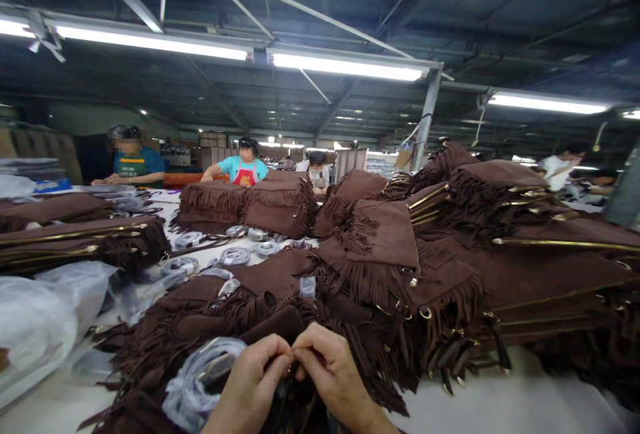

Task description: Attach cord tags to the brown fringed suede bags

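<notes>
My left hand (253,381) and my right hand (327,371) meet at the bottom centre, fingertips pinched together on a small part of a brown suede fringed bag (260,324) lying right in front of me. What sits between the fingertips is too small to make out. A strap wrapped in clear plastic (193,381) lies by my left hand on the same bag. More fringed brown bags (380,254) are heaped just beyond my hands.
Tall stacks of brown bags with gold zips (525,247) fill the right side and another stack (75,241) the left. Clear plastic bags (40,321) lie at the left edge. Wrapped strap coils (235,255) dot the white table (500,401). Three people work at the far end.
</notes>
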### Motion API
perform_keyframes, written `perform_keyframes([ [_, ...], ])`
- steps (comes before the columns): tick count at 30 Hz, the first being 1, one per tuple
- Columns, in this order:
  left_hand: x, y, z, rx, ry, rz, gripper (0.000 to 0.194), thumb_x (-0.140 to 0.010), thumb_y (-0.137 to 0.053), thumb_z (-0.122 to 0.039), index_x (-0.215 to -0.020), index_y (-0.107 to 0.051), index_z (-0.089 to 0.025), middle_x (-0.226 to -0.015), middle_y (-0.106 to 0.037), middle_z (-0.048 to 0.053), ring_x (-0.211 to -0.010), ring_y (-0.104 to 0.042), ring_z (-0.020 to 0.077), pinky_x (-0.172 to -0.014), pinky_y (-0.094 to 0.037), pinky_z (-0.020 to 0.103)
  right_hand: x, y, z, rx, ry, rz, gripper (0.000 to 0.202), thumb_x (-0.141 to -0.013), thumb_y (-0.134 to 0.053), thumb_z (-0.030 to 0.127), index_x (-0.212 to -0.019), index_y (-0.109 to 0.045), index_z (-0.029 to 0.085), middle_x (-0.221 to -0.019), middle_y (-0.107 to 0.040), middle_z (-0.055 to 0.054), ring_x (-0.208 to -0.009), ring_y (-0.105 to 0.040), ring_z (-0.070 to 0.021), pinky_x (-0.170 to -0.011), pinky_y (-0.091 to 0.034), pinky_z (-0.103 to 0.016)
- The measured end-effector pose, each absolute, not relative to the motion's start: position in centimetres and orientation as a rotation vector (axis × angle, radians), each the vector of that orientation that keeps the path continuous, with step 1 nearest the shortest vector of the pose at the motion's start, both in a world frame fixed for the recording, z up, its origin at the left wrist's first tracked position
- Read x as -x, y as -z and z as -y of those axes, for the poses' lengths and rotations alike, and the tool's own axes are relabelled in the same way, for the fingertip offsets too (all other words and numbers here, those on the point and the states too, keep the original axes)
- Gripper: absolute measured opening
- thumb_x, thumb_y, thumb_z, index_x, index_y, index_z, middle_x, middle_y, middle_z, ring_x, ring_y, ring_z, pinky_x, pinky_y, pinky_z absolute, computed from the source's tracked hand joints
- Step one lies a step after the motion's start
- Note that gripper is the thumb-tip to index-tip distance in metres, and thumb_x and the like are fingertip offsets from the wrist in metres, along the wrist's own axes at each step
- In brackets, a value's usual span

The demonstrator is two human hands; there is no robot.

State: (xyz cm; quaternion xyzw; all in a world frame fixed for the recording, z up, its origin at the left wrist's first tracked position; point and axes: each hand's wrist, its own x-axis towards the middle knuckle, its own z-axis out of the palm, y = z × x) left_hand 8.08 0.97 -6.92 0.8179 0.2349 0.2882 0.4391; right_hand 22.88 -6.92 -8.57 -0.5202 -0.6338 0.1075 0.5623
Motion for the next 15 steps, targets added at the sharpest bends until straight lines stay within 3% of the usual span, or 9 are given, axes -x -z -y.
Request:
perform_keyframes([
  [6, -8.4, 7.5, -0.8, -2.084, -0.767, -0.665, 0.023, -0.086, -0.045, -0.031, -0.067, -0.053, -0.021, -0.066, -0.055, -0.001, -0.067, -0.053, 0.0176, -0.064, -0.039, 0.026, -22.7, 8.9, 6.7, 1.202, -0.09, 1.564, 0.026, -0.096, -0.049, 0.019, -0.073, -0.059, 0.019, -0.067, -0.055, 0.002, -0.063, -0.055, -0.0117, -0.06, -0.039, -0.02],
  [15, -9.2, 9.0, -1.1, -2.135, -0.863, -0.777, 0.024, -0.086, -0.045, -0.029, -0.064, -0.05, -0.022, -0.065, -0.056, -0.001, -0.065, -0.055, 0.0179, -0.062, -0.041, 0.026, -22.5, 9.3, 6.2, 1.214, -0.005, 1.619, 0.025, -0.095, -0.045, 0.016, -0.072, -0.054, 0.02, -0.068, -0.054, 0.001, -0.065, -0.052, -0.0127, -0.061, -0.038, -0.022],
])
